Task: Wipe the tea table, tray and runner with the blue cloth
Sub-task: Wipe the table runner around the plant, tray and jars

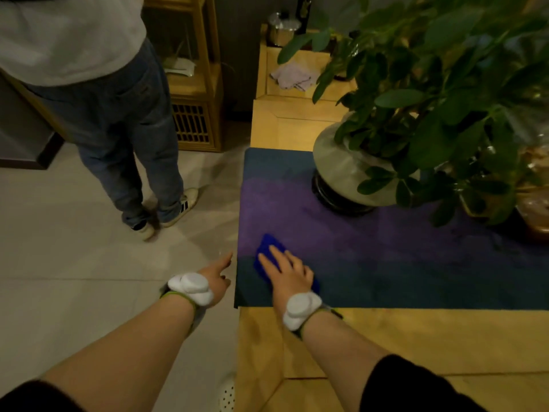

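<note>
Left hand (215,278): holding nothing, index finger extended, other fingers loosely curled; raised over floor (89,263) just beside worktop (297,346) edge. Right hand (289,273): fingers spread flat, pressing blue cloth (269,248) onto runner (386,248) near its left edge; forearm angled across bare wood. Potted plant (356,173): on runner, well apart from cloth; open runner between.

Blue cloth (269,248) on purple/teal banded runner (416,263); yellow-wood tea table (386,337).
</note>
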